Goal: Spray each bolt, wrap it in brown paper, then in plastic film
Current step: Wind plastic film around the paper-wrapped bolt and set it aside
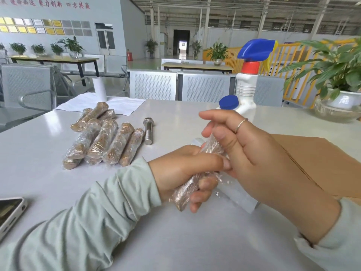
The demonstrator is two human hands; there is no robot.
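Holding 1 wrapped bolt [197, 173] tilted above the bench [175, 241], both hands curl around it: the left hand [181, 173] grips its lower end, the right hand [254, 153] pinches the upper end through plastic film [220, 184]. Finished wrapped bolts [105, 141] lie left, well in from the edge, a bare bolt [148, 131] just beside them. Brown paper [322, 163] sits right; a spray bottle [248, 75] stands behind.

phone [10, 214] cut off left, wrapped bolt [195, 180] mid-section hidden
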